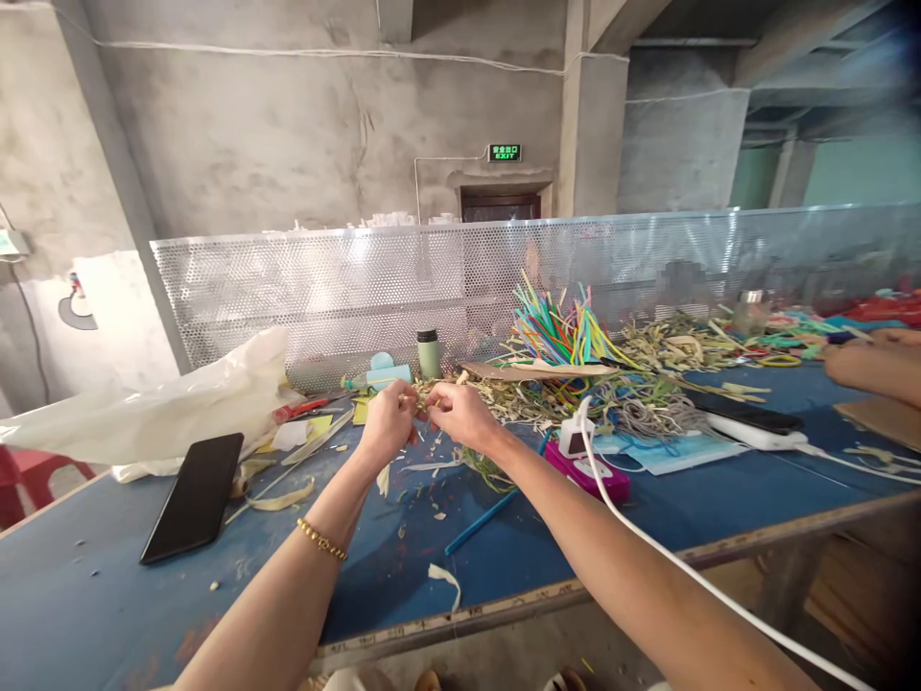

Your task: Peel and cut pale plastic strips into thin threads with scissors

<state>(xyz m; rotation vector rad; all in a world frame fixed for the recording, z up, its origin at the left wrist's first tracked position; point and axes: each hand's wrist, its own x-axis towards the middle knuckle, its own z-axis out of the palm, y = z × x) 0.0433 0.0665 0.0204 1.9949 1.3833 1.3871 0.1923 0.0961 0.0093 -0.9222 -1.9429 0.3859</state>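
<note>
My left hand [389, 422] and my right hand [464, 415] meet over the middle of the blue table [389, 595], fingertips close together. The fingers of both are closed in a pinch. Between them is something small and yellowish-green, too small to make out. Behind my hands lies a heap of dried, straw-like strips [514, 401]. A light blue bottle [389, 375] on its side and a green bottle with a black cap [429, 355] are just beyond. Below my right hand are green strands [485, 470] and a blue stick [481, 521].
A black phone [193, 497] and a plastic bag [165, 408] are at left. Bright coloured tubes [557, 326] stand before a perforated metal screen [345, 288]. A magenta box [586, 470] with a white charger and cable [648, 547] is at right. Another person's hand [874, 365] shows far right.
</note>
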